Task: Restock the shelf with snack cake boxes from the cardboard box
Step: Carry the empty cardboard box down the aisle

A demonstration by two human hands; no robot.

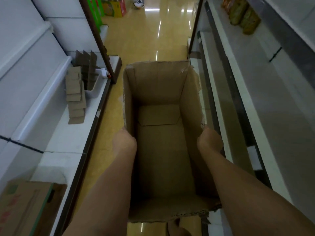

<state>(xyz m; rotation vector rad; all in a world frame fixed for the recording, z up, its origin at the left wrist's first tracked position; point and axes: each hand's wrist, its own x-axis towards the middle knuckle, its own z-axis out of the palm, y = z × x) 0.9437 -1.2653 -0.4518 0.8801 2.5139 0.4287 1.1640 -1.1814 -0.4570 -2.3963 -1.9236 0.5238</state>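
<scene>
A: Can you read any words or names here?

B: Not really. The closed brown carton (25, 206) at the bottom left has red marks and a green patch on it, but they are too blurry to read. The packets (242, 14) up on the right shelf (255, 86) are orange and green, too small to read. The yellow and green boxes (113, 6) far down the aisle are blurry too.

A: Where is the cardboard box (162, 92)?

B: In the middle, between the two shelves, above the shiny yellow floor (144, 41). It is open at the top. I can see only its brown bottom inside.

A: How are the hands?

B: Both arms reach straight forward. The left hand (125, 140) holds the left wall of the box, and the right hand (210, 141) holds the right wall. The fingers bend over the edges, gripping the box on both sides.

A: What lies on the left shelf (71, 137)?

B: A pile of flat cardboard pieces (75, 97), leaning by a white tray (92, 91) with more cardboard strips standing in it.
</scene>
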